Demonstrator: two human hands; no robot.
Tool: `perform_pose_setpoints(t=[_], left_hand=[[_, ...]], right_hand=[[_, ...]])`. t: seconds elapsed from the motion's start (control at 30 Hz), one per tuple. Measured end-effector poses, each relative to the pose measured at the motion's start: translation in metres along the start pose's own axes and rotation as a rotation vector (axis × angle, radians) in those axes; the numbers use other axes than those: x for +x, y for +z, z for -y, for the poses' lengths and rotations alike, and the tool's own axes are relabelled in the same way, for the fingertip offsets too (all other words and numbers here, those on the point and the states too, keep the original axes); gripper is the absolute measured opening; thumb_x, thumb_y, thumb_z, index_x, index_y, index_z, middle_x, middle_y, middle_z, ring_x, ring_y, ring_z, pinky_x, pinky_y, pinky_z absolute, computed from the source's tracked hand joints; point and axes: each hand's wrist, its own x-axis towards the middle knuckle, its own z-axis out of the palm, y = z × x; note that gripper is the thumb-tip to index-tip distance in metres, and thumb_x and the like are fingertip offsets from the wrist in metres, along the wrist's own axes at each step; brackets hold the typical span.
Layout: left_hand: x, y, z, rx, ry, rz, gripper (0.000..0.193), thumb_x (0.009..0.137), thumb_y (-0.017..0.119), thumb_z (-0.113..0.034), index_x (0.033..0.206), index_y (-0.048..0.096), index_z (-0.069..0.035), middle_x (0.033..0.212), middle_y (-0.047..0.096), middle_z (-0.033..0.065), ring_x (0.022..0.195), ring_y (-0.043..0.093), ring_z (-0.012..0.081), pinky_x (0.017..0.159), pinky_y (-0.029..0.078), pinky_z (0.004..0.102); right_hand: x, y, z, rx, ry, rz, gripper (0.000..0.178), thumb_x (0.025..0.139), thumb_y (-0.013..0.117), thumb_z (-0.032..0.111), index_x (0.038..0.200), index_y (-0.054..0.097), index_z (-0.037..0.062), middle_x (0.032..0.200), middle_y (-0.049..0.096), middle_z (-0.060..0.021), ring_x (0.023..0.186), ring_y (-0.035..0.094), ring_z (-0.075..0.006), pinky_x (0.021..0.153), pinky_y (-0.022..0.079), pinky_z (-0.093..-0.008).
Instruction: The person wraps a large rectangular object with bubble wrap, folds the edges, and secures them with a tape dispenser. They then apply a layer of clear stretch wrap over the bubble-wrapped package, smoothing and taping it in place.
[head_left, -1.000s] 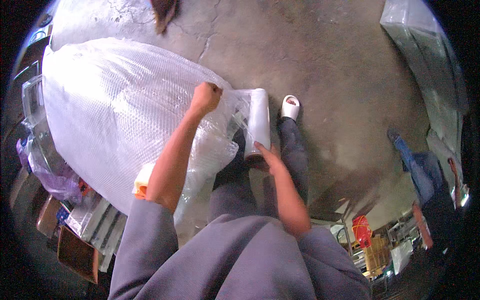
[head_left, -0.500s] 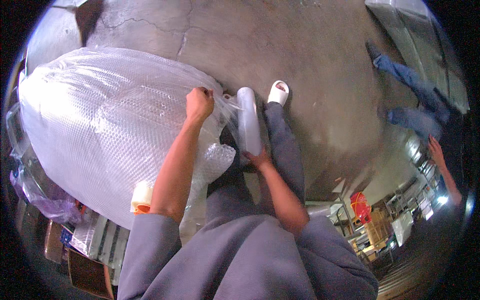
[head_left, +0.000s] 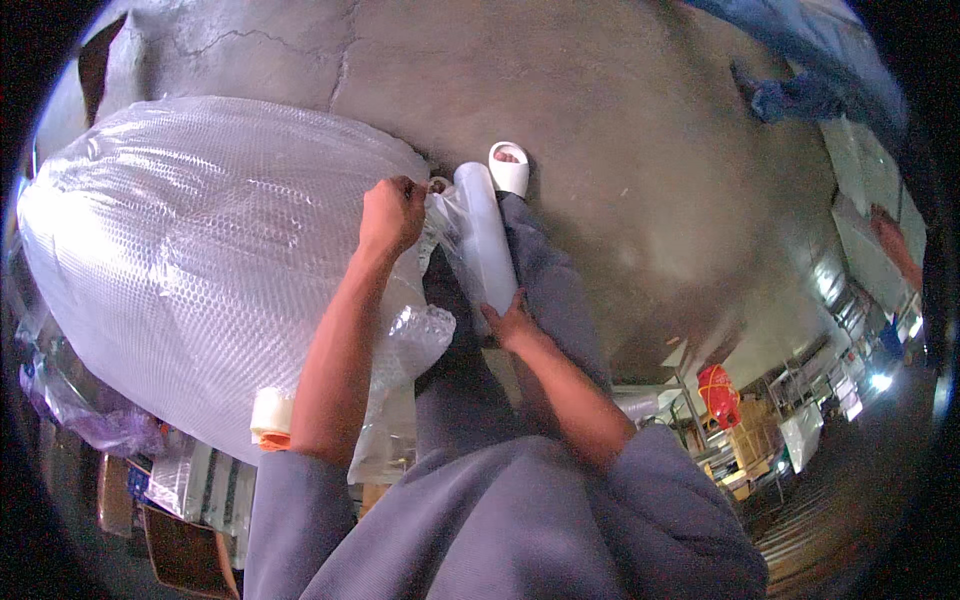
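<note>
A large bundle in bubble wrap [head_left: 210, 240] fills the left side, leaning by my left leg. At its right edge my left hand [head_left: 392, 215] is closed in a pinch on thin clear film, which runs across to a roll of stretch film [head_left: 484, 230]. My right hand [head_left: 510, 322] grips the near end of that roll, which stands tilted between my legs. The roll's far end is beside my white slipper. A crumpled corner of bubble wrap sticks out below my left hand. A tape roll [head_left: 272, 415] with an orange part sits by my left forearm on the bundle.
Cracked concrete floor [head_left: 640, 150] stretches ahead. Another person's blue-trousered leg [head_left: 800, 98] and hand [head_left: 895, 245] show at the right. A red object [head_left: 718, 397] and shelving stand at the lower right. Purple plastic [head_left: 110, 420] and an open brown box [head_left: 185, 550] lie at the lower left.
The view has shifted a little. My hands keep their grips, and the film roll leans slightly more. The other person at the right has moved farther up and toward the rim.
</note>
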Motion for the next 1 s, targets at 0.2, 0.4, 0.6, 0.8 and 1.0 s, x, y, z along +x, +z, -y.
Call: perform_pose_setpoints(t=[0.2, 0.4, 0.6, 0.8, 1.0], left_hand=[[-0.001, -0.001, -0.005, 0.004, 0.001, -0.003, 0.031, 0.091, 0.060, -0.027, 0.083, 0.066, 0.003, 0.083, 0.063, 0.0284, 0.083, 0.063, 0.0474, 0.071, 0.049, 0.0501], [-0.003, -0.008, -0.016, 0.013, -0.089, 0.046, 0.029, 0.092, 0.062, -0.024, 0.092, 0.071, 0.003, 0.084, 0.066, 0.0290, 0.084, 0.066, 0.0449, 0.077, 0.052, 0.0482], [-0.004, -0.008, -0.024, -0.017, -0.094, 0.090, 0.028, 0.092, 0.062, -0.023, 0.091, 0.070, 0.004, 0.082, 0.066, 0.0294, 0.082, 0.066, 0.0451, 0.075, 0.052, 0.0479], [-0.013, -0.005, -0.041, -0.053, -0.066, 0.181, 0.025, 0.091, 0.062, -0.022, 0.091, 0.070, 0.002, 0.081, 0.065, 0.0297, 0.082, 0.065, 0.0464, 0.075, 0.052, 0.0510], [-0.020, -0.004, -0.050, 0.011, -0.036, 0.315, 0.024, 0.092, 0.060, -0.022, 0.085, 0.065, 0.000, 0.081, 0.066, 0.0271, 0.080, 0.065, 0.0458, 0.073, 0.052, 0.0533]], right_hand=[[-0.037, -0.075, 0.054, -0.073, 0.130, 0.128, 0.094, 0.092, 0.058, 0.052, 0.148, 0.017, -0.0122, 0.121, 0.058, -0.0359, 0.114, 0.059, -0.0459, 0.099, 0.047, -0.0485], [-0.048, -0.118, 0.065, -0.234, -0.133, 0.193, 0.085, 0.089, 0.063, 0.051, 0.139, 0.037, -0.0123, 0.113, 0.064, -0.0309, 0.106, 0.064, -0.0438, 0.091, 0.051, -0.0484], [-0.040, -0.148, 0.085, -0.578, -0.329, 0.256, 0.048, 0.090, 0.064, 0.043, 0.099, 0.071, -0.0035, 0.100, 0.069, -0.0263, 0.096, 0.068, -0.0405, 0.084, 0.054, -0.0488], [0.063, -0.222, 0.170, -0.310, -0.411, -0.175, 0.039, 0.090, 0.060, 0.039, 0.094, 0.072, 0.0017, 0.096, 0.069, -0.0251, 0.092, 0.068, -0.0415, 0.079, 0.055, -0.0480], [0.247, -0.093, 0.255, -0.957, -0.820, 0.429, 0.047, 0.076, 0.073, 0.041, 0.109, 0.073, 0.0074, 0.106, 0.072, -0.0140, 0.097, 0.069, -0.0355, 0.081, 0.052, -0.0564]])
